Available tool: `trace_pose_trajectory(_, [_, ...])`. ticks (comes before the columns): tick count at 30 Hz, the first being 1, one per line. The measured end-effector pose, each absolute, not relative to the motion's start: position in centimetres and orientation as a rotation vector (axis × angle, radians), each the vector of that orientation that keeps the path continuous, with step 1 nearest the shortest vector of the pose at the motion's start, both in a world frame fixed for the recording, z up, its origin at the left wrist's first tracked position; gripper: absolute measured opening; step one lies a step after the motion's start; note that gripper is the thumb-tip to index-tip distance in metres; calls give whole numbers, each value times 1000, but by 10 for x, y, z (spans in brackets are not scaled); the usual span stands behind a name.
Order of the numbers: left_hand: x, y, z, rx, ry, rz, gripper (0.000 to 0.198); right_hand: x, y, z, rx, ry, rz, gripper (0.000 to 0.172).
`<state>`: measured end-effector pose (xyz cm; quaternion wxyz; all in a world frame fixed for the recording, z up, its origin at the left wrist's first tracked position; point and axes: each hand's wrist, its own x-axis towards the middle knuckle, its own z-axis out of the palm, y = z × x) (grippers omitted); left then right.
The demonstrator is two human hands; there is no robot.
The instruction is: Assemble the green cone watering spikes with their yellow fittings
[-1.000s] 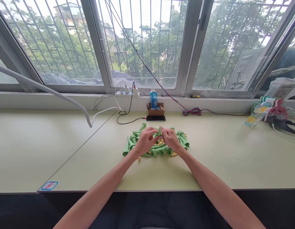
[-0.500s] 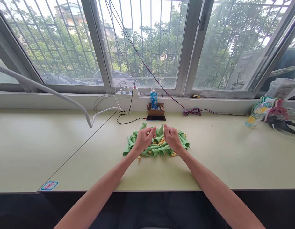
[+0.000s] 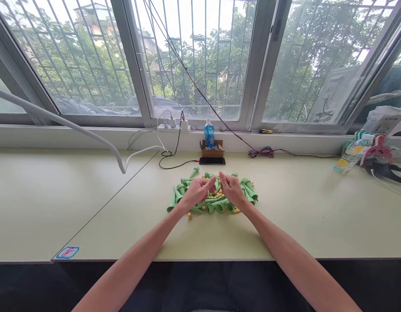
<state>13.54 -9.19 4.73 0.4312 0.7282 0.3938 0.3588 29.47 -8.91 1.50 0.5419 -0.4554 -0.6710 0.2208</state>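
Grasp likely light, stiff green plastic cones [image 3: 223, 204] by rims at six o'clock, with left hand [image 3: 198, 191] and right hand [image 3: 232, 189] fingers curled, unclear whether pinching.

Dark clothing [image 3: 203, 284] is being worn; the left forearm [image 3: 135, 255], marked with a small dark spot [image 3: 166, 219], and the right forearm [image 3: 291, 249] are being seen bare.

The left hand [image 3: 198, 191] and right hand [image 3: 232, 190] nearly meet over heaped green cones [image 3: 221, 207] on the surface [image 3: 122, 216]; a phone [image 3: 212, 160] lies on the far side.
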Motion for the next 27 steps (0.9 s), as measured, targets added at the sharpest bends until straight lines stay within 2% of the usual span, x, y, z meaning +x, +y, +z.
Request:
trace_pose_trajectory(8, [134,-88,41,2024,991,1007,42,294,-88,16,-1080,-1501,646,59])
trace_pose_trajectory(17, [135,-85,35,2153,873,1173,30,292,-89,19,-868,-1347,1039,55])
trace_pose_trajectory(27, [134,-82,33,2175,775,1235,29,292,-89,20,-835,-1355,1056,55])
